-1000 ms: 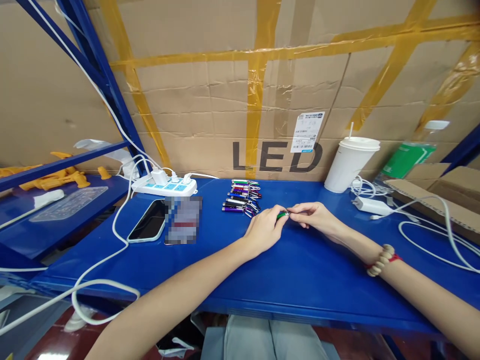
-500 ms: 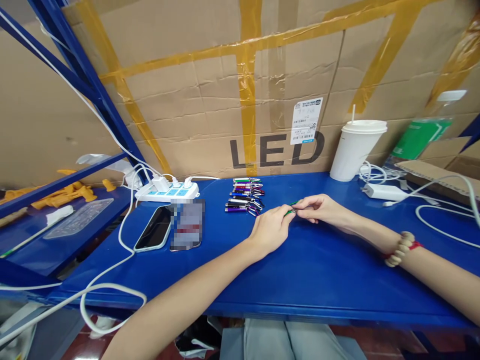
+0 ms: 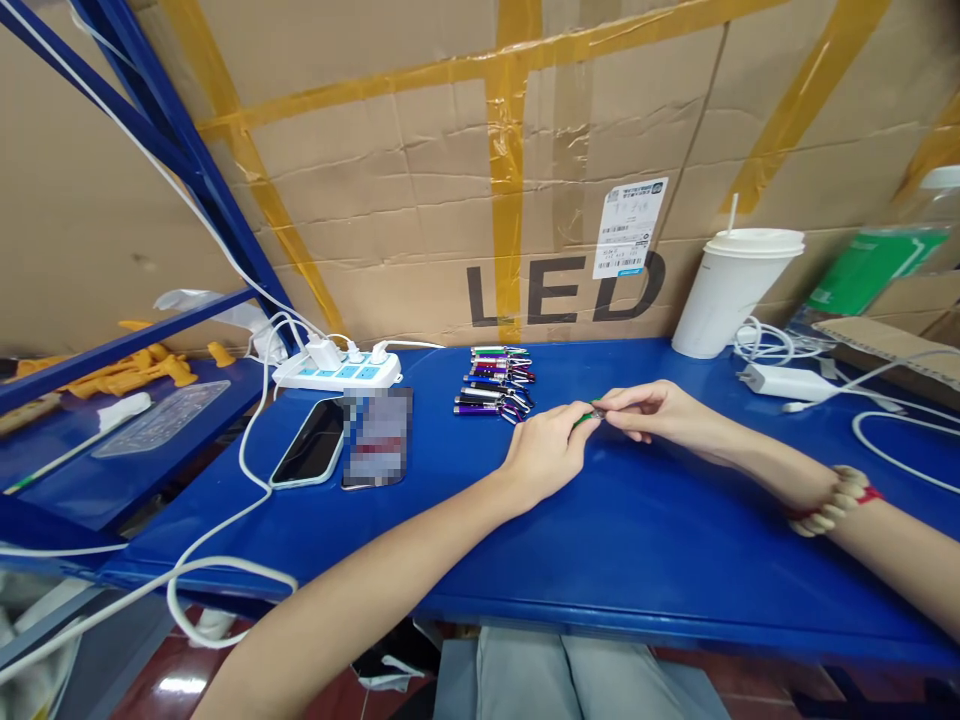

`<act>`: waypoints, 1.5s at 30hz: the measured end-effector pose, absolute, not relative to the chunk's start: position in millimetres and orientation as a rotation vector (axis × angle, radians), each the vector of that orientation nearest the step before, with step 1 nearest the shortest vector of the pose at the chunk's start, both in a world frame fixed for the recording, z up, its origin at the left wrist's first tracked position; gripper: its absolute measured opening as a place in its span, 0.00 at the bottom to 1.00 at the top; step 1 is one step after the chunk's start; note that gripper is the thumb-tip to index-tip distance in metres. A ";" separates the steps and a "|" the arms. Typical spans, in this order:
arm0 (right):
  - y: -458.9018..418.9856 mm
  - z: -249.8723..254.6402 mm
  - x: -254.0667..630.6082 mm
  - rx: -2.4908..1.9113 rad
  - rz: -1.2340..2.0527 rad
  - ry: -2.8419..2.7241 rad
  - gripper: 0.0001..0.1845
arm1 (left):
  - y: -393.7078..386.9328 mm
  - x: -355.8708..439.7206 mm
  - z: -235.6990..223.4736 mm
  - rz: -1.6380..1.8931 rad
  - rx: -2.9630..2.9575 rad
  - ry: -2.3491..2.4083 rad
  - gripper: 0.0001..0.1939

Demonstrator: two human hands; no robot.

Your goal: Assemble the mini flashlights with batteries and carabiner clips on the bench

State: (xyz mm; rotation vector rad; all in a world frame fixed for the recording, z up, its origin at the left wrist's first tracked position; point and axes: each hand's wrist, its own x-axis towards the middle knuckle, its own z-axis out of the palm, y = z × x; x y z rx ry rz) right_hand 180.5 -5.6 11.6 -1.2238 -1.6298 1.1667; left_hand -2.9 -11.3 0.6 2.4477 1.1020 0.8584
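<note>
My left hand is closed around a small green keychain flashlight, of which only a short stretch shows between the fingers. From the other side, my right hand pinches its metal end with thumb and fingertips. Both hands are held just above the blue table, nearly touching. A little to their left lies a row of several keychain flashlights in purple, black, silver, blue, red and green, their carabiner clips pointing right. The fingers hide most of the held flashlight.
On the left lie two phones, one blurred out, before a white power strip. A white cup with a straw, a green-labelled bottle and a white charger with cables stand right. A taped cardboard box rises behind the table.
The camera view has shifted a little. Both hands keep hold of the green flashlight, and the right fingers have changed their position slightly at its end. The row has stayed put.
</note>
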 end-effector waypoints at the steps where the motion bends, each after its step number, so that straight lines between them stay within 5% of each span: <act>1: -6.0 12.0 179.5 -1.236 1.160 -1.623 0.22 | -11.1 -3.0 0.5 0.853 2.446 1.111 0.13; 18: -2.6 6.5 179.6 -1.317 1.143 -1.594 0.27 | -9.3 -3.9 0.8 0.829 2.433 1.106 0.14; 45: -11.7 9.5 178.4 -0.947 0.996 -1.729 0.10 | -5.3 -6.0 -1.7 0.767 2.464 0.832 0.11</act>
